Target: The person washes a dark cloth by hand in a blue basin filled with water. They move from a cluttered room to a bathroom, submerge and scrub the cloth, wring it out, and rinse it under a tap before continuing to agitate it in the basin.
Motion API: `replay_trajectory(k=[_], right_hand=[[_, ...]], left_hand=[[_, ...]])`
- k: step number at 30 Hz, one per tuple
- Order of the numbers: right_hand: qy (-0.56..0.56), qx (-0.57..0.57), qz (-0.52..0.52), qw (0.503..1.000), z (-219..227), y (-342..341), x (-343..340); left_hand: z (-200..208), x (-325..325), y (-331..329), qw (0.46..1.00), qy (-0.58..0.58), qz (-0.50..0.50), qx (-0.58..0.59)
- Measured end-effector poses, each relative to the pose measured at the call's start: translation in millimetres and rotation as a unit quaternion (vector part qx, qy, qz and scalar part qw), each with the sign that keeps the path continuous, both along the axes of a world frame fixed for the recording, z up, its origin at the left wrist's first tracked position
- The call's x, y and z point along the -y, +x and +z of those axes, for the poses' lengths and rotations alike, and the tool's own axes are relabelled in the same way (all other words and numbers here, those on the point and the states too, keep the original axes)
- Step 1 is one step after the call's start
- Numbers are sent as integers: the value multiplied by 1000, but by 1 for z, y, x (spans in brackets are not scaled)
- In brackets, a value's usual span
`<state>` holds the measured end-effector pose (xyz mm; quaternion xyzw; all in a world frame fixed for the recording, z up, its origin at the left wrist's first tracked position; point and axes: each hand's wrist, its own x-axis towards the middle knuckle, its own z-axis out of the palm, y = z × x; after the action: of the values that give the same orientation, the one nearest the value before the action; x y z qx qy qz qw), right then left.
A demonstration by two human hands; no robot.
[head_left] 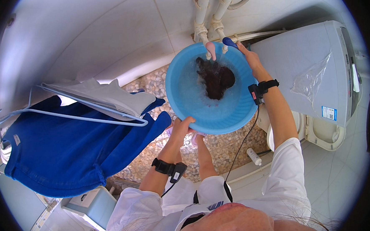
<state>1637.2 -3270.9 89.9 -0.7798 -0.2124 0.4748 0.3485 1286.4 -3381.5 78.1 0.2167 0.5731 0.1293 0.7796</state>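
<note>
A round blue plastic basin (174, 102) holds cloudy, pale water with a bunched dark brown cloth (215, 81) in it. My left hand (181, 127) grips the near-left rim, thumb over the edge and fingers mostly hidden below. At the far right of the basin, my right hand (249, 58) has its fingers on the blue-handled tap (230, 42). Beside that is a pink-handled tap (211, 50). Both spouts hang over the far part of the basin.
Right of the basin stands a grey washing machine (293, 50). To the left hang a blue garment (62, 151) and a pale hanger (88, 118). A white bottle (254, 156) lies on the floor near a toilet (328, 132). A cable (243, 145) dangles from my right wrist.
</note>
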Motion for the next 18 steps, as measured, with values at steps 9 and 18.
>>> replay_trajectory(k=[9,18], right_hand=[[9,-29,-8,999,3,-1,2],[15,-29,-10,999,7,-5,2]], left_hand=[[-1,-1,-1,1000,-7,-8,0],[-2,-2,-2,1000,1,-11,5]])
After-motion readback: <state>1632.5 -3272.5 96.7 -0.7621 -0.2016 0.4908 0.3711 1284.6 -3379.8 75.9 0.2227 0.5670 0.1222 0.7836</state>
